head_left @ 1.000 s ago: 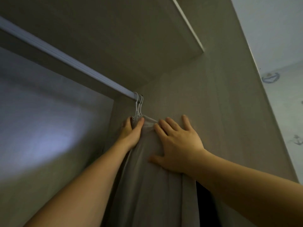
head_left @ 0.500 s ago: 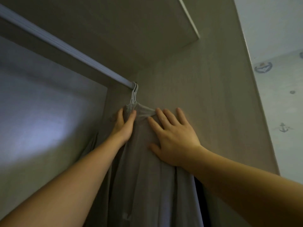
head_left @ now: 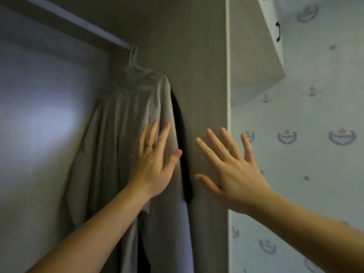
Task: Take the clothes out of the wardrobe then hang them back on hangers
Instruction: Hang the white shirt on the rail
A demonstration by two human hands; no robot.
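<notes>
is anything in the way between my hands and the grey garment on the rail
Nothing visible is. The left hand lies flat against the grey garment, and the right hand is open beside it, in front of the wardrobe side panel, nothing between. A dark garment hangs behind it, not in front.

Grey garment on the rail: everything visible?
The grey garment hangs on a hanger whose hook sits at the right end of the rail, by the wardrobe side panel. Thin, soft-looking cloth, gathered below the shoulders, falling in long folds. A dark garment shows behind its right edge. The left hand lies flat on it.
</notes>
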